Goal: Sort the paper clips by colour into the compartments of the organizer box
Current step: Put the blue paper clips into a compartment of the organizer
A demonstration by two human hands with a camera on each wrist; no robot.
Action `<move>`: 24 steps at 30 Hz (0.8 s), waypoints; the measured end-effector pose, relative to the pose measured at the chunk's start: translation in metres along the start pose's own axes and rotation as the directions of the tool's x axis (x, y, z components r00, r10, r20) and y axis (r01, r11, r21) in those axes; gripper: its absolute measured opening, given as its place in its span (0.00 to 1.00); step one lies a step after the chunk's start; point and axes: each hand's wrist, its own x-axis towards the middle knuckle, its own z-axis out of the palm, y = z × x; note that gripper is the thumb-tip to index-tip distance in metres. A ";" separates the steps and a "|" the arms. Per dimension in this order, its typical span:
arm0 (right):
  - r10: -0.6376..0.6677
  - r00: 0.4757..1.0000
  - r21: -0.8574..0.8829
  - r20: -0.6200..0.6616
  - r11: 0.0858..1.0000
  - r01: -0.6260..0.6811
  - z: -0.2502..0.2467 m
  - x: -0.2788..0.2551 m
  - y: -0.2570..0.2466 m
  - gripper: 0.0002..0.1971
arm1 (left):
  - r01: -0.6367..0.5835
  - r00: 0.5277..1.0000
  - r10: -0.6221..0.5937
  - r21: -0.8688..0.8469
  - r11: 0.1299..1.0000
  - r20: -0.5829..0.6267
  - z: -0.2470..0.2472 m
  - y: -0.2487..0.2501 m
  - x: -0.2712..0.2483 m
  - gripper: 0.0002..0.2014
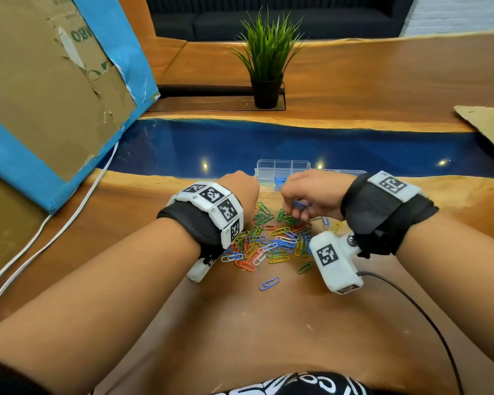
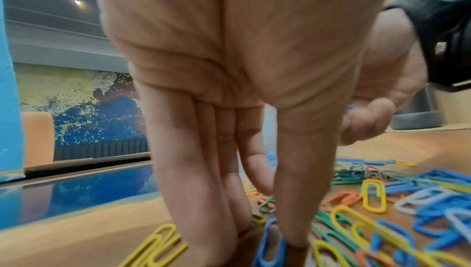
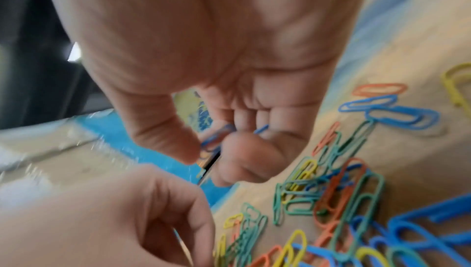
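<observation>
I am only at the beginning of the sorting, as I judge it. In the organizer box (image 1: 283, 169), which stands at the far edge of the pile just behind my hands, I can see some blue clips (image 1: 280, 181) in one near compartment; the far compartments look without clips, though my hands hide a part of the box. Nearly everything else is still on the wooden table (image 1: 268, 323): the mixed pile of paper clips (image 1: 268, 240) lies between my two wrists, with green, yellow, orange, white and blue ones all together, and one blue clip (image 1: 269, 283) lies alone on the near side.

My right hand (image 1: 305, 199) is above the far right part of the pile, its fingers curled, and it grasps a few blue clips (image 3: 216, 136) between thumb and fingers. I think these go next to the blue compartment.

My left hand (image 1: 240, 189) is at the left side of the pile. In the left wrist view its fingers (image 2: 193, 160) are straight and point down, and the thumb tip presses on a blue clip (image 2: 270, 245) on the table; nothing is gripped yet.

So blue is the only colour begun, and the other colours are not started, as far as I can see
</observation>
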 end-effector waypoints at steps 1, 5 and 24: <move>-0.018 1.000 0.051 -0.005 0.999 0.018 -0.003 0.000 0.003 0.10 | -0.003 1.000 0.003 -0.001 1.000 0.004 0.000 0.000 0.000 0.09; -0.029 1.000 0.101 0.000 0.994 0.029 -0.005 -0.005 0.011 0.10 | -0.005 1.000 0.006 -0.024 1.000 0.017 0.001 0.000 0.001 0.05; -0.136 0.990 -0.662 -0.023 0.744 0.087 0.018 -0.013 0.007 0.10 | 0.146 0.989 -0.049 -0.827 0.542 0.142 -0.006 -0.012 -0.019 0.13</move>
